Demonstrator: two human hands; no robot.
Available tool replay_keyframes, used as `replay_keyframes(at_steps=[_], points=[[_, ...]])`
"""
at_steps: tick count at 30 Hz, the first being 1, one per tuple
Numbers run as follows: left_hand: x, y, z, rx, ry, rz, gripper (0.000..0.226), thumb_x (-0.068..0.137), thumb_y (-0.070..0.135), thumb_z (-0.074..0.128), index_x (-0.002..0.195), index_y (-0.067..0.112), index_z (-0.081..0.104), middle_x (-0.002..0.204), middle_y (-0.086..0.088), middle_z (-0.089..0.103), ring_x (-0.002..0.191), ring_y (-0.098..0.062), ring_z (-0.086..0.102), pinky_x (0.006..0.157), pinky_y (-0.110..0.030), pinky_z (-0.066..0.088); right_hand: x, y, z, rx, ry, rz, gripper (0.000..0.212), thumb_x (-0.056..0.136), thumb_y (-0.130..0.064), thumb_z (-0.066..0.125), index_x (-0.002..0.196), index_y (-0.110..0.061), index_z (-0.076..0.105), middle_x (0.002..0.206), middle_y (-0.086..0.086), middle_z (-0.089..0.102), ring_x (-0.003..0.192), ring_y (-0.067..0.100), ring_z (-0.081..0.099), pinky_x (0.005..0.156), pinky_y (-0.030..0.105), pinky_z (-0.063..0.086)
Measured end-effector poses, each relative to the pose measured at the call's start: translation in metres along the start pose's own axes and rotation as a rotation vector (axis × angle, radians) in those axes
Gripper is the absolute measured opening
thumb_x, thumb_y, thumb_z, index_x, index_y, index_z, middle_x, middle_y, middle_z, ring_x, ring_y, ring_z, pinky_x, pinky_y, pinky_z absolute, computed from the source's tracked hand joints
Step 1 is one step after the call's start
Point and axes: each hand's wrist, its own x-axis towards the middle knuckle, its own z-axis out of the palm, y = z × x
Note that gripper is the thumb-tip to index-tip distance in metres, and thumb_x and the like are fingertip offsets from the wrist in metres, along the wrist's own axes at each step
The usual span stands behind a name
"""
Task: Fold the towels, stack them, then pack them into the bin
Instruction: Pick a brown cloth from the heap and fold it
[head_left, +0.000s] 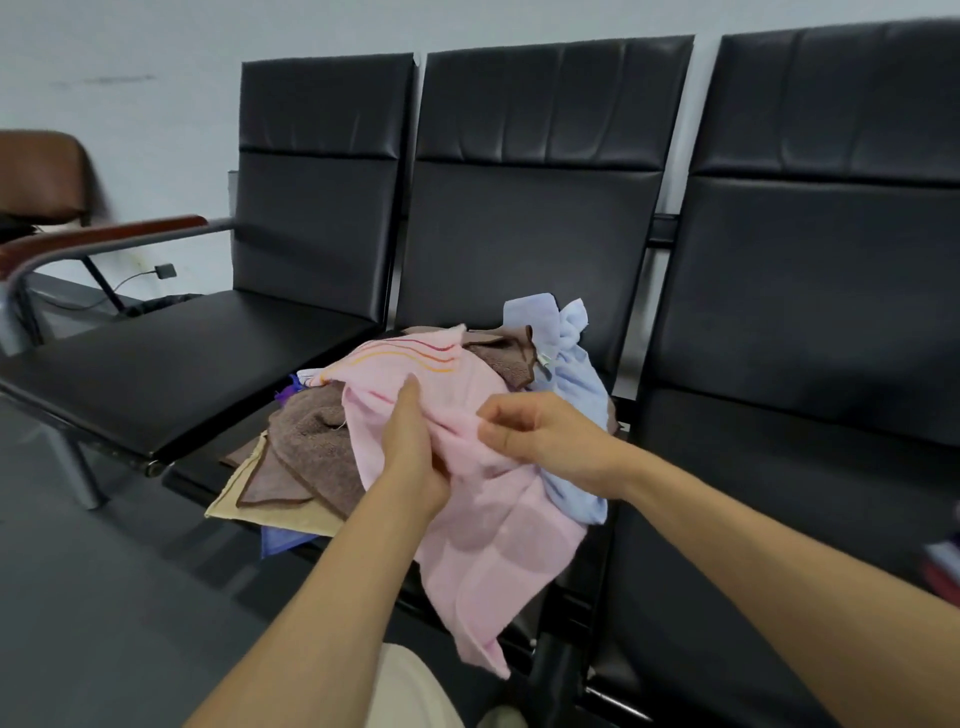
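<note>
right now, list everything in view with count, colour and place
pink towel: one, pink with orange stripes, top of pile on middle seat
brown towels: at least two, brown, pile's left and back
blue towel: one, light blue, pile's right
beige towel: one, beige, under pile, front left
purple cloth: count unclear, purple, pile's bottom left
seats: three, black, one joined row
brown chair: one, brown, far left
left grip: one, holding pink towel
right grip: one, pinching pink towel

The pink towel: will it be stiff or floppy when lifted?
Probably floppy: the pink towel bunches between the left hand and right hand and hangs in folds below. Likely light, since a pinch holds it.
</note>
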Motion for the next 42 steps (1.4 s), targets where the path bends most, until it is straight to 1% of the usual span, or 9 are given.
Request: replay_keyframes(at_steps=[7,13,17,20,22,26,33,36,42], points=[[0.013,-0.007,-0.005,0.251,0.108,0.172,0.019,0.098,0.017,0.044,0.114,0.011,0.052,0.088,-0.003,0.057,0.094,-0.024,0.055,0.084,-0.031,0.045,0.0,0.028,-0.011,-0.007,0.134,0.298,0.022,0.095,-0.017,0.057,0.075,-0.014,0.066,0.071,-0.006,0.063,0.066,0.008,0.056,0.066,0.022,0.052],[0.018,-0.009,-0.011,0.392,0.157,0.232,0.033,0.091,0.014,0.041,0.119,0.004,0.055,0.086,-0.003,0.057,0.074,-0.02,0.052,0.071,-0.029,0.042,0.042,0.062,-0.029,-0.217,0.466,0.338,0.024,0.089,-0.018,0.059,0.111,-0.021,0.067,0.104,-0.002,0.061,0.093,0.015,0.059,0.087,0.033,0.052],[0.023,-0.013,-0.013,0.611,0.139,0.249,0.043,0.086,0.019,0.048,0.125,0.001,0.05,0.118,-0.01,0.056,0.101,-0.03,0.055,0.082,-0.034,0.046,0.077,0.069,-0.034,-0.141,0.494,0.365,0.026,0.085,-0.015,0.06,0.111,-0.012,0.062,0.092,-0.003,0.054,0.087,0.014,0.051,0.072,0.027,0.047],[0.024,-0.014,-0.011,0.846,0.209,0.364,0.071,0.086,0.026,0.053,0.148,0.006,0.023,0.153,-0.006,0.019,0.136,-0.028,0.025,0.11,-0.042,0.029,0.093,0.073,-0.035,-0.156,0.578,0.45,0.027,0.085,-0.01,0.058,0.111,-0.005,0.061,0.095,0.012,0.058,0.091,0.027,0.058,0.077,0.035,0.053],[0.022,-0.014,-0.008,0.944,0.218,0.503,0.078,0.087,0.023,0.055,0.152,0.011,0.013,0.158,0.0,0.003,0.142,-0.023,0.01,0.115,-0.039,0.015,0.096,0.076,-0.035,-0.153,0.579,0.469,0.007,0.085,-0.008,0.056,0.087,-0.005,0.062,0.081,0.01,0.053,0.078,0.026,0.053,0.069,0.033,0.048],[0.021,-0.017,-0.002,1.01,0.074,0.682,0.065,0.088,0.013,0.052,0.148,0.013,0.027,0.154,-0.004,0.021,0.141,-0.024,0.02,0.117,-0.038,0.017,0.095,0.082,-0.035,-0.138,0.639,0.408,0.017,0.082,-0.008,0.055,0.065,-0.008,0.058,0.067,0.005,0.04,0.072,0.019,0.038,0.062,0.027,0.032],[0.007,-0.023,0.016,0.808,-0.069,0.673,0.04,0.093,0.006,0.041,0.131,0.015,0.052,0.132,0.0,0.056,0.123,-0.016,0.048,0.1,-0.024,0.035,0.054,0.045,-0.053,0.08,0.875,0.159,0.02,0.075,-0.007,0.077,0.067,-0.025,0.072,0.075,-0.006,0.07,0.08,0.009,0.064,0.079,0.023,0.052],[-0.002,-0.029,0.032,0.804,-0.101,0.715,0.035,0.094,0.008,0.041,0.124,0.016,0.057,0.124,0.002,0.061,0.114,-0.014,0.053,0.089,-0.021,0.036,0.025,0.022,-0.068,0.136,0.889,0.032,0.02,0.082,0.003,0.068,0.075,-0.016,0.066,0.072,-0.002,0.065,0.066,0.004,0.062,0.068,0.019,0.05],[-0.017,-0.057,0.075,0.829,-0.261,0.941,0.032,0.091,0.004,0.048,0.119,0.015,0.061,0.114,0.002,0.054,0.102,-0.007,0.049,0.081,0.0,0.03,-0.062,-0.01,-0.105,0.184,0.834,-0.012,0.028,0.093,0.006,0.049,0.086,-0.017,0.063,0.088,0.003,0.064,0.086,0.018,0.06,0.071,0.036,0.054]])
